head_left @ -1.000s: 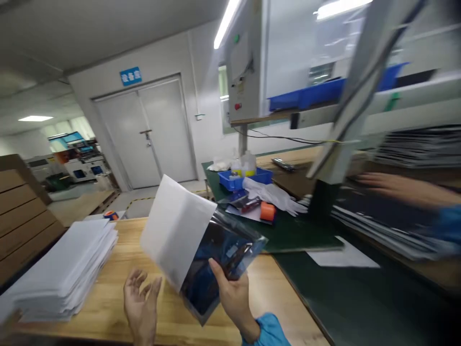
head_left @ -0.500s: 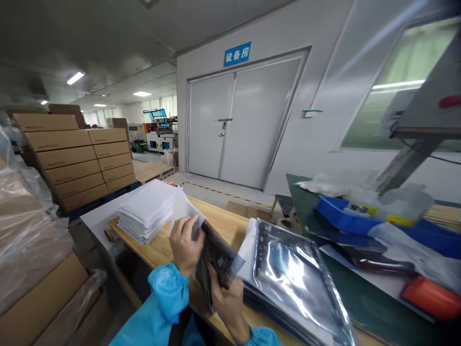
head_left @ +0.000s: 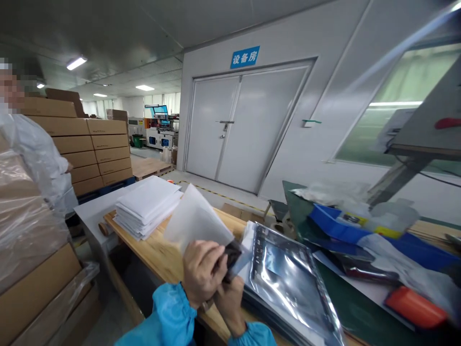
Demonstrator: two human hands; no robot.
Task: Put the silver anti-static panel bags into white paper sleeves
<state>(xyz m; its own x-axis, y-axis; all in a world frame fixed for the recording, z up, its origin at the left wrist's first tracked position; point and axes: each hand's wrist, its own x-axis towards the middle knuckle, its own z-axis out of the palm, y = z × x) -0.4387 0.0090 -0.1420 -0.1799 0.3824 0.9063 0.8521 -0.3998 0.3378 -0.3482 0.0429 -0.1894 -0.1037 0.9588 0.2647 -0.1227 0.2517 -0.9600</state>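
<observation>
In the head view, both my hands are close together over the wooden bench [head_left: 162,247]. My left hand [head_left: 202,270] is closed, with its fingers curled over a dark flat panel [head_left: 233,253], which seems to be in clear film. Just below it, my right hand [head_left: 231,300] also grips the panel. A white translucent sheet or sleeve [head_left: 198,217] stands up beyond my left hand, against the panel; whether the panel is inside it I cannot tell. Most of the panel is hidden behind my fingers. To the right lies a stack of film-wrapped dark panels [head_left: 288,278].
A stack of white sheets or sleeves [head_left: 147,204] lies on the bench's left end. Right are a blue bin [head_left: 333,226] and an orange-red object [head_left: 416,305] on a green surface. Cartons [head_left: 108,144] are piled behind at left, where a person in white [head_left: 39,149] stands.
My left hand has moved down and right, close to my right hand. The panel has turned and is mostly covered, and more of the white sheet shows. A person has appeared at left.
</observation>
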